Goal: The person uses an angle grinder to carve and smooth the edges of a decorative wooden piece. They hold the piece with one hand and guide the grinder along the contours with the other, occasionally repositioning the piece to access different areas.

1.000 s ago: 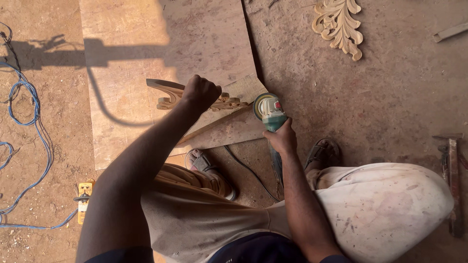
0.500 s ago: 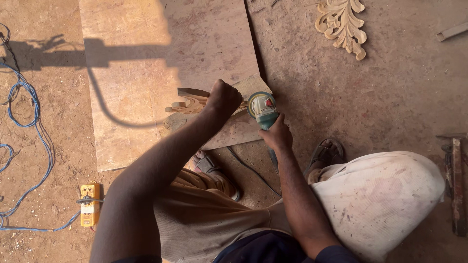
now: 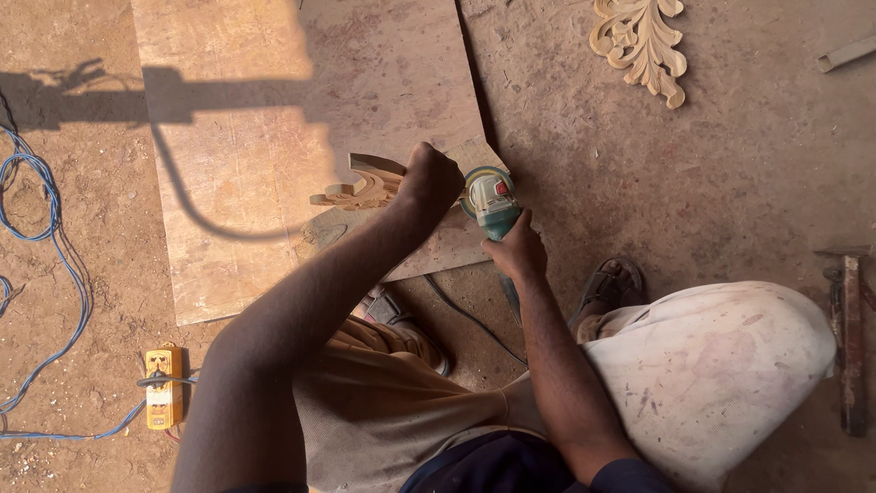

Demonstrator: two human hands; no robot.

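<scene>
Nearest the camera, at 6 o'clock, are the person's bent knees, one in tan cloth and the other, toward 4 o'clock, in dusty pale cloth, with 2 sandalled feet (image 3: 613, 285) showing just beyond them on the dirt floor (image 3: 730, 173). From there both forearms run up toward the middle of the view. The right hand (image 3: 517, 254) is wrapped fully closed around the body of a green and white angle grinder (image 3: 493, 203), whose disc end points toward 12 o'clock and sits just beside the other fist; a dark cord trails back from it toward the knees. The left hand (image 3: 431, 181) is a tight fist clamped on one end of a carved wooden scroll piece (image 3: 363, 185), which sticks out toward 9 o'clock from the fist and rests over a flat wooden board (image 3: 274, 119). A smaller plywood offcut lies under the hands at the board's near corner. At 8 o'clock, near the left elbow, a yellow socket box (image 3: 164, 385) lies on the ground, joined to blue cable (image 3: 57, 274) that loops up the 9 o'clock edge. At 3 o'clock a rusty metal tool (image 3: 850, 338) lies well apart from the hands. Farthest off, at 1 o'clock, a carved wooden leaf ornament (image 3: 641, 41) lies on the floor.
</scene>
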